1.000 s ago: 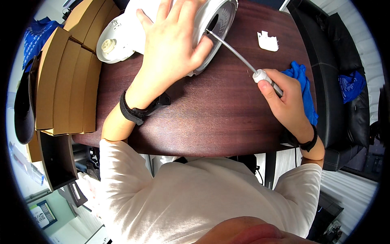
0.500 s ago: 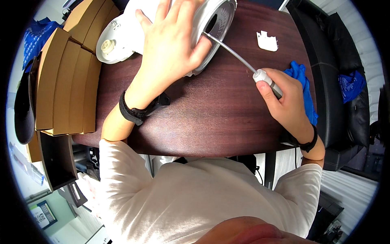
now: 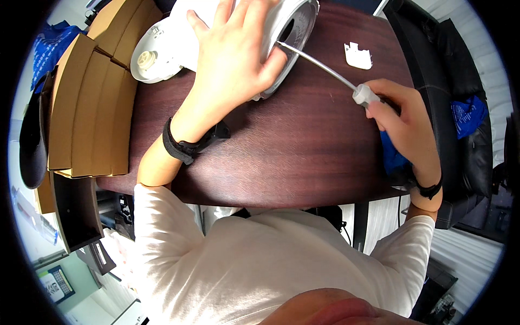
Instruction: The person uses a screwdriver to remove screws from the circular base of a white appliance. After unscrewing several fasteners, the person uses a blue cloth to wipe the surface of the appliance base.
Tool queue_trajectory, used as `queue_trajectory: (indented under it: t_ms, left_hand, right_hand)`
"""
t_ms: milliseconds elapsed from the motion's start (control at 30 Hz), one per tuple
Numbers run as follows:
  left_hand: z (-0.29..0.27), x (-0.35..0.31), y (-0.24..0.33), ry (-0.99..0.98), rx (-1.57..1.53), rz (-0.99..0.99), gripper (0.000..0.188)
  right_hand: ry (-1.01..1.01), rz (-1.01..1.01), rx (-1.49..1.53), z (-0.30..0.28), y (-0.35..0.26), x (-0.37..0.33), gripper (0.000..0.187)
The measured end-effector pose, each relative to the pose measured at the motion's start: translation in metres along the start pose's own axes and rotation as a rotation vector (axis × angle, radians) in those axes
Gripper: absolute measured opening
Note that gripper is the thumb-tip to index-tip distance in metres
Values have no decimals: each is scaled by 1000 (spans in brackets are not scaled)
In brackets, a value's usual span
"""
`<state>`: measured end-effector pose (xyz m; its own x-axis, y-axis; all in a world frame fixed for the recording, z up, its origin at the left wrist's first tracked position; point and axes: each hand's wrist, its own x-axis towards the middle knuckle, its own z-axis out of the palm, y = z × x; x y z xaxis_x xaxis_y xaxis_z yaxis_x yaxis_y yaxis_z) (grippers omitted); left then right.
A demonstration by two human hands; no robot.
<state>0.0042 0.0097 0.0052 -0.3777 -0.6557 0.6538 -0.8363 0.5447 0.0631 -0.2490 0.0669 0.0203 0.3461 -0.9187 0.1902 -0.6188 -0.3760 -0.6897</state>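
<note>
A white round appliance (image 3: 295, 24) lies on its side at the far edge of the dark wooden table (image 3: 281, 146). My left hand (image 3: 233, 57) is spread flat on its body, fingers apart, pressing it down. My right hand (image 3: 403, 122) grips the handle of a long screwdriver (image 3: 325, 67). Its metal shaft slants up to the left, and the tip reaches into the appliance's open underside. A blue cloth (image 3: 392, 157) lies under my right hand.
A white round lid part (image 3: 149, 57) lies left of the appliance. A small white plastic piece (image 3: 358, 55) sits at the far right of the table. Flat cardboard boxes (image 3: 89, 103) are stacked at the left. A black chair (image 3: 449, 92) with blue fabric stands to the right.
My right hand and the screwdriver have barely shifted; the tip stays inside the appliance. My left hand keeps its place on the body.
</note>
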Motion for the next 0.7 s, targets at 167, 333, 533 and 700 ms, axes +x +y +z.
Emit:
queue_trajectory:
  t_ms: [167,333,533,700]
  left_hand:
    - [2,0,-3,8,-22,7,61]
    - [3,0,-4,4,-2,15,61]
    - [-4,2,5,12,-33,-1,61]
    - [-5,2,6,-4,-58,-12,62]
  right_hand:
    - [-242,152,399,-16,5,3,27]
    - [-292,285,574,-12,9,0,29]
    - [-262,277,560,-11,13,5,27]
    - [-175,202,378,-10,12,8,25]
